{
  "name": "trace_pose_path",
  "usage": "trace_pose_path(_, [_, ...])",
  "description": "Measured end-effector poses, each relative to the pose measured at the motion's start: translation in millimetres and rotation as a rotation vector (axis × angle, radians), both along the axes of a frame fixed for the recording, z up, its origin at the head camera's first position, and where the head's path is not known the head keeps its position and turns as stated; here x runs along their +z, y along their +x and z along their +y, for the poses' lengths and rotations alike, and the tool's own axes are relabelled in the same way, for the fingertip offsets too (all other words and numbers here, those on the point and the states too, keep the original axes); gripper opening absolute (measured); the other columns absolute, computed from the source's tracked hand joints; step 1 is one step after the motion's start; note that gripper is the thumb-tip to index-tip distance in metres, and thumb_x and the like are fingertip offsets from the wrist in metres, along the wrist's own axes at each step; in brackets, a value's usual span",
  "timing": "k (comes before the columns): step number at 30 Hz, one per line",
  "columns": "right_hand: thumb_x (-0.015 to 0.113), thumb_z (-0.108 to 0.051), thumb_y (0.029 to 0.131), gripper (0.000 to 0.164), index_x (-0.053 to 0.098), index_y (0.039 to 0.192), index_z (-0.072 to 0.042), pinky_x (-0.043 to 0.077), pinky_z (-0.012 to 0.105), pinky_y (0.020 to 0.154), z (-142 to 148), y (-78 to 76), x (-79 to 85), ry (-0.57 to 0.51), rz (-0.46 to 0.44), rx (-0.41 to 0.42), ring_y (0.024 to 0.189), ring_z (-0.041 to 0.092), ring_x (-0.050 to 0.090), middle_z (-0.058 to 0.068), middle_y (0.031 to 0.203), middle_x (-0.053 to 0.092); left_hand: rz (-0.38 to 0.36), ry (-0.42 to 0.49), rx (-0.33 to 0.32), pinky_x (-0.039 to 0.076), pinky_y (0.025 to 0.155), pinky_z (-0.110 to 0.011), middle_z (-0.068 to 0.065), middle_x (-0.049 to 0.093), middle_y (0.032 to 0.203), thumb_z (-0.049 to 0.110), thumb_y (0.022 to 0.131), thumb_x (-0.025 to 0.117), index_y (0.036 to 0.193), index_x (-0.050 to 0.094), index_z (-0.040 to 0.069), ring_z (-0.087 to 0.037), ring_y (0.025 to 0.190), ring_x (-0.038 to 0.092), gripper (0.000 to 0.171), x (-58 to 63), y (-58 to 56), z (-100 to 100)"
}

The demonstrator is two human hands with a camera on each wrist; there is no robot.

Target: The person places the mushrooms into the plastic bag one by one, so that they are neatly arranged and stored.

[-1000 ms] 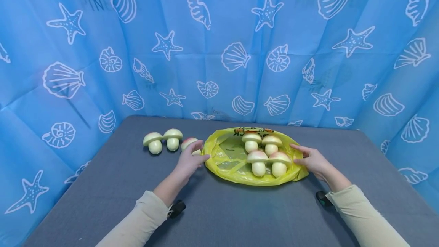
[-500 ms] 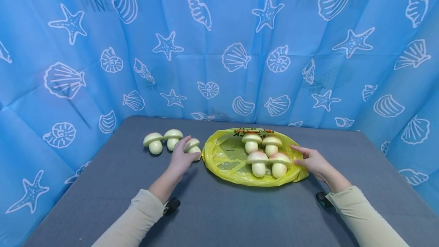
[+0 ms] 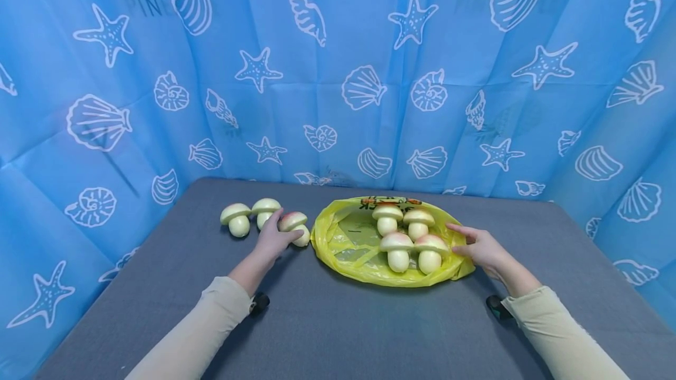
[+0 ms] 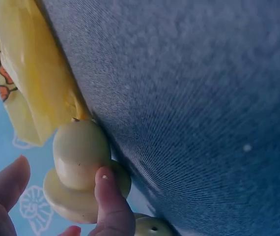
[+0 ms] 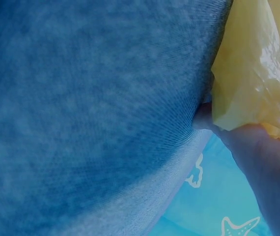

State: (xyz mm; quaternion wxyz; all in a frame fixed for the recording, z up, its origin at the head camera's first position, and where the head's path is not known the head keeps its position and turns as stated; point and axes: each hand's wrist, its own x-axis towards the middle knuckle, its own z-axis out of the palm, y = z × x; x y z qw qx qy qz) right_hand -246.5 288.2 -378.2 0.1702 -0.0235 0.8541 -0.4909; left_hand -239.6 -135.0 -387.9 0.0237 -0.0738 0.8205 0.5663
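Note:
My left hand (image 3: 270, 240) is around a toy mushroom (image 3: 294, 226) with a pink-tinged cap, just left of the yellow plastic bag. In the left wrist view the thumb (image 4: 111, 199) lies against this mushroom (image 4: 81, 152), while a forefinger (image 4: 10, 182) stands apart from it. Several pale mushrooms (image 3: 398, 260) sit in the opened yellow plastic bag (image 3: 338, 257). At the bag's right rim, my right hand (image 3: 483, 250) holds the plastic between thumb and fingers. The right wrist view shows the thumb (image 5: 248, 147) by the bag's folded edge (image 5: 248, 69); most other fingers are hidden.
Two more mushrooms, one at the far left (image 3: 236, 220) and one partly behind the left hand (image 3: 266, 209), stand on the grey cloth-covered table (image 3: 359, 333). A blue curtain (image 3: 338, 75) with white shells and starfish hangs behind the table.
My left hand has drawn back leftward from the bag's left rim, uncovering more of the nearest mushroom. My right hand and the bag have stayed in place.

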Motion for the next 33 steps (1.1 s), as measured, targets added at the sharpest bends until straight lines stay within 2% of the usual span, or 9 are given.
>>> trace_pose_path(7, [0.051,0.004,0.096,0.062,0.023,0.151,0.002,0.041,0.053,0.101,0,-0.3,0.3,-0.001,-0.003,0.007,0.135,0.054,0.020,0.041,0.150,0.011,-0.063,-0.077,-0.020,0.035,0.105,-0.055,-0.024,0.020,0.156,0.016,0.093,0.066,0.154,0.018,0.001,-0.042,0.140,0.024,0.079,0.1,-10.4,1])
trace_pose_path(11, [0.051,0.004,0.096,0.062,0.023,0.152,0.002,0.043,0.051,0.099,0,0.0,0.4,0.002,-0.004,0.006,0.135,0.053,0.020,0.040,0.150,0.011,-0.119,-0.047,-0.020,0.042,0.098,-0.055,-0.024,0.022,0.155,0.017,0.094,0.066,0.154,0.020,0.004,-0.042,0.137,0.030,0.078,1.3,-14.9,2])
trace_pose_path(16, [0.051,0.004,0.096,0.062,0.023,0.151,0.002,0.041,0.052,0.100,0,-0.1,0.1,0.002,-0.005,0.002,0.135,0.053,0.020,0.040,0.150,0.011,-0.146,-0.038,-0.019,0.048,0.087,-0.053,-0.022,0.028,0.154,0.015,0.093,0.066,0.154,0.025,0.006,-0.041,0.130,0.040,0.074,0.4,-20.4,4])
trace_pose_path(21, [0.052,0.005,0.096,0.062,0.024,0.151,0.002,0.038,0.055,0.103,-1,-0.1,-0.1,0.006,0.001,0.003,0.136,0.054,0.016,0.040,0.150,0.010,-0.188,-0.021,-0.001,0.049,0.075,-0.044,-0.020,0.031,0.152,0.014,0.093,0.068,0.154,0.028,0.012,-0.037,0.113,0.051,0.073,-0.1,-24.2,4])
trace_pose_path(27, [0.052,0.005,0.096,0.062,0.024,0.151,0.002,0.037,0.056,0.103,-1,-0.9,-0.1,0.014,-0.004,-0.003,0.136,0.054,0.016,0.040,0.150,0.010,-0.233,0.008,0.019,0.047,0.072,-0.041,-0.019,0.032,0.152,0.012,0.092,0.068,0.154,0.030,0.015,-0.032,0.103,0.055,0.073,1.6,-27.3,5])
trace_pose_path(33, [0.052,0.005,0.095,0.062,0.025,0.151,0.003,0.043,0.050,0.099,-2,-1.5,-0.6,0.030,0.007,-0.003,0.135,0.054,0.021,0.041,0.149,0.012,-0.250,0.018,0.025,0.047,0.071,-0.040,-0.019,0.033,0.151,0.011,0.092,0.068,0.154,0.030,0.016,-0.030,0.099,0.055,0.073,2.8,-28.0,4])
